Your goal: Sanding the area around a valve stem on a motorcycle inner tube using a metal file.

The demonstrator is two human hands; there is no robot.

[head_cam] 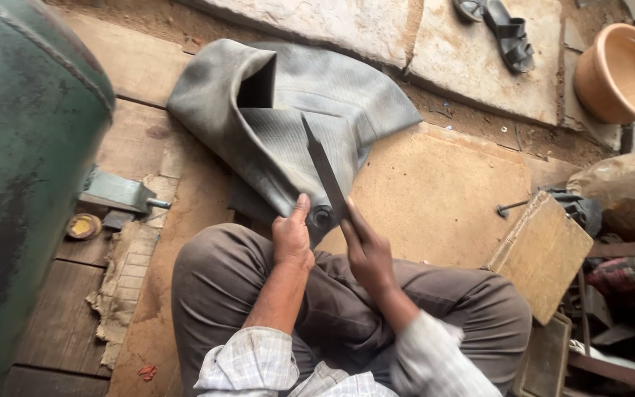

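Note:
A large grey rubber inner tube (295,121) lies folded on the wooden floor in front of my crossed legs. My left hand (292,237) pinches its near edge, beside the round valve base (323,217). My right hand (367,254) grips a long flat metal file (323,167), whose blade slants up and left across the rubber above the valve.
A big green tank (23,162) fills the left side, with a small metal block (115,191) and a round tin lid (83,226) at its foot. A wooden board (542,254) and tool clutter sit at right. An orange basin (622,73) and a sandal (508,33) lie beyond.

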